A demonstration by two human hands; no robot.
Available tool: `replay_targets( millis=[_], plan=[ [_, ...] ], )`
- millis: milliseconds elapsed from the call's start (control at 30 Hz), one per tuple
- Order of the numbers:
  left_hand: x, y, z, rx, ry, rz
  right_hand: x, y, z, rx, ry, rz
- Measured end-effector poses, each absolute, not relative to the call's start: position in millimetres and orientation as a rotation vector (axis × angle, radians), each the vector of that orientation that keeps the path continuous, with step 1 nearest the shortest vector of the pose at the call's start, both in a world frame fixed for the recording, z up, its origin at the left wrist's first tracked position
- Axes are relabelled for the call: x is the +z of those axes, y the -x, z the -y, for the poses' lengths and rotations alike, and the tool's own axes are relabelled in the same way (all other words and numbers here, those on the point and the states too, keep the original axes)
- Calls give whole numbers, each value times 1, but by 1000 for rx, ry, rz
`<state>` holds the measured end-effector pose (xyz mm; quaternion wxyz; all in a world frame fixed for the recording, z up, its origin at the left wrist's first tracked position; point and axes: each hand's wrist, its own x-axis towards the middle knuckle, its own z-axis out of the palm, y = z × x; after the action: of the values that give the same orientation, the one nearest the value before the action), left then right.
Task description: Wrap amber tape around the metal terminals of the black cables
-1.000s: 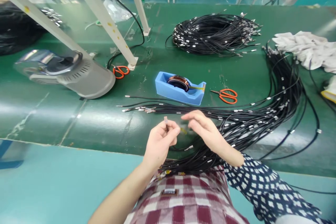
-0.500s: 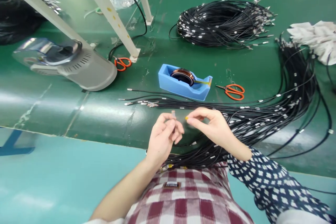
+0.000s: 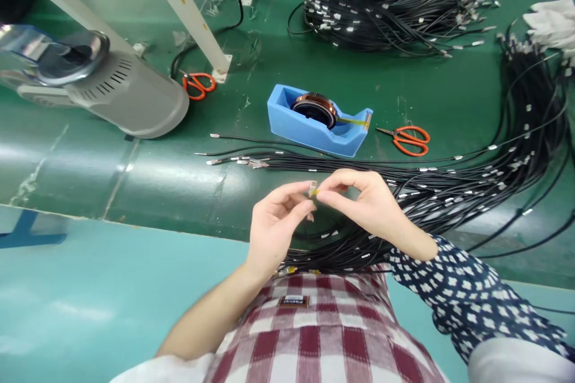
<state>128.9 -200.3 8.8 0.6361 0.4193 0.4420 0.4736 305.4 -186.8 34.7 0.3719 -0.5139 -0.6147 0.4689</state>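
My left hand point(image 3: 273, 224) pinches a small silvery connector point(image 3: 313, 185) between thumb and fingertips; any cable behind it is hidden by the fingers. My right hand point(image 3: 371, 200) is closed on a small piece of yellow tape point(image 3: 315, 192), which meets the connector. Both sets of fingertips nearly touch above the bench's front edge. Just beyond them stretches a row of black cables point(image 3: 305, 163) with silvery ends. Behind these stands a blue tape dispenser point(image 3: 309, 134) with an amber tape roll point(image 3: 315, 111), its strip reaching the cutter. More black cables point(image 3: 341, 260) lie by my checked apron.
Orange-handled scissors point(image 3: 411, 140) lie right of the dispenser; a second orange pair point(image 3: 200, 85) rests beside a grey machine point(image 3: 130, 93). A big coil of black cables point(image 3: 395, 6) sits at the back. White posts point(image 3: 193, 18) rise at left, and white gloves point(image 3: 552, 24) lie far right.
My hands have come together, bringing the yellow tape in my right fingers onto the connector in my left. The view has tipped downward.
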Motion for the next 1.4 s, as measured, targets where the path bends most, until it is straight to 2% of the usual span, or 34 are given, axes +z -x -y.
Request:
replay_targets(
  millis=[1000,1233,1400],
  plan=[
    [14,-141,193,1155,-741,-984,31,-286,192,1268,1251,1404],
    [12,-135,187,1067,-667,-929,29,-287,192,1279,1218,1410],
    [13,-127,189,983,-839,-990,29,-289,192,1162,1261,1446]
  ],
)
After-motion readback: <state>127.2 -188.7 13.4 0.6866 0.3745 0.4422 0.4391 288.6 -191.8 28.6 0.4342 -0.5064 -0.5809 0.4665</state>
